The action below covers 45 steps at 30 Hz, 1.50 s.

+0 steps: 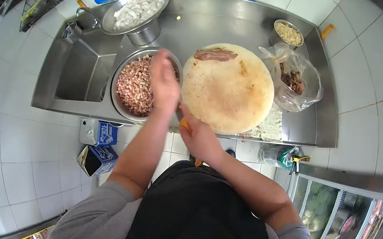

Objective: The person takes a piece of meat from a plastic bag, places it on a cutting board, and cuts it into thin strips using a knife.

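Note:
My left hand (164, 84) is over the right side of a steel bowl (118, 95) full of diced meat (135, 85). Its fingers are stretched out and smeared by motion, with nothing seen in them. My right hand (200, 142) is closed around the orange handle (185, 123) of what looks like a knife, at the counter's front edge between bowl and board. The blade is mostly hidden behind my left hand. On the round cutting board (229, 93) lies a strip of meat (215, 55) near the far edge.
A steel colander (163, 4) with white pieces sits on a pot (144, 33), beside the sink (81, 76). At right are a plastic bag (308, 94) with dark pieces and a small bowl (275, 36) of pale shreds. Blue tins (108, 133) stand below the counter.

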Each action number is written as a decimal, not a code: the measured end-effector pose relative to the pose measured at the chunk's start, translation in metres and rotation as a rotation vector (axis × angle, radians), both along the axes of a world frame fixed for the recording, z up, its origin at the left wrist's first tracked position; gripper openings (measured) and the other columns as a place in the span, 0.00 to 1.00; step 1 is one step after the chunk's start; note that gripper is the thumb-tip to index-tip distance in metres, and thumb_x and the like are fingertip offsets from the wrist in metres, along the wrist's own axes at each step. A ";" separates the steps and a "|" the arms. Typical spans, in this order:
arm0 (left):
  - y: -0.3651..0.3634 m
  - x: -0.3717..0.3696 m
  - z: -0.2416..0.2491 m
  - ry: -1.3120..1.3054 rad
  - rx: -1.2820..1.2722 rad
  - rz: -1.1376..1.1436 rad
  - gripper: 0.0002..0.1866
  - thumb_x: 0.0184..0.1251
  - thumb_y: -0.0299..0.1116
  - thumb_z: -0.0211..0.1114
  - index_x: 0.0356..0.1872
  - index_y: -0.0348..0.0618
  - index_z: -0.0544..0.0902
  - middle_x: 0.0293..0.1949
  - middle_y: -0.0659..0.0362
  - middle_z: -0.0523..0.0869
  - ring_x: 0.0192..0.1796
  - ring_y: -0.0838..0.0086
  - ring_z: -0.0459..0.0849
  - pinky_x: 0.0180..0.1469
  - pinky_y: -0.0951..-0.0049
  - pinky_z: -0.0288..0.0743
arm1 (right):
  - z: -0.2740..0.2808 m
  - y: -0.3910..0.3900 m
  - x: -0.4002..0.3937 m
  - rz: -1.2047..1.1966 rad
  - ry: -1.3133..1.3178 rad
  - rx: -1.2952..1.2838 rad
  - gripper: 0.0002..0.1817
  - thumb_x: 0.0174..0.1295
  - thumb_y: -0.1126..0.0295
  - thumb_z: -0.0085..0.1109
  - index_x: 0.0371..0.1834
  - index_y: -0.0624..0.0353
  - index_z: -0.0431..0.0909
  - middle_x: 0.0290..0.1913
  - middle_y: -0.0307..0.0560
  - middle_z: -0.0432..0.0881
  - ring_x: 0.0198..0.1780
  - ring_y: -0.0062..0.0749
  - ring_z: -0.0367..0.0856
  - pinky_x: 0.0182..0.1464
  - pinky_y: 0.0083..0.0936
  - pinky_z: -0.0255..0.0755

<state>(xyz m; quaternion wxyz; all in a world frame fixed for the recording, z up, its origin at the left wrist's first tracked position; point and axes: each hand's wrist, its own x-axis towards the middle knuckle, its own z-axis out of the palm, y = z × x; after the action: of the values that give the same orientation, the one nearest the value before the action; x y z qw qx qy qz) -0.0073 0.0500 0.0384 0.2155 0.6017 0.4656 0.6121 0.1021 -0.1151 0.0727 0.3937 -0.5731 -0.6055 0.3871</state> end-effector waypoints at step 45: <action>-0.075 0.032 -0.028 0.981 0.210 -0.708 0.19 0.66 0.35 0.71 0.59 0.52 0.87 0.60 0.60 0.83 0.66 0.59 0.77 0.68 0.55 0.70 | 0.014 -0.064 0.172 -0.171 -0.478 -0.592 0.33 0.75 0.66 0.53 0.83 0.46 0.61 0.45 0.67 0.88 0.41 0.60 0.90 0.37 0.49 0.86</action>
<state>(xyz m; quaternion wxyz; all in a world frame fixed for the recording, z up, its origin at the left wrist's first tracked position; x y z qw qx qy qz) 0.0243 -0.0249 0.0106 0.1061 0.9494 0.2198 0.1977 0.2738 -0.1787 0.0867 0.0902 -0.7842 -0.4925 0.3665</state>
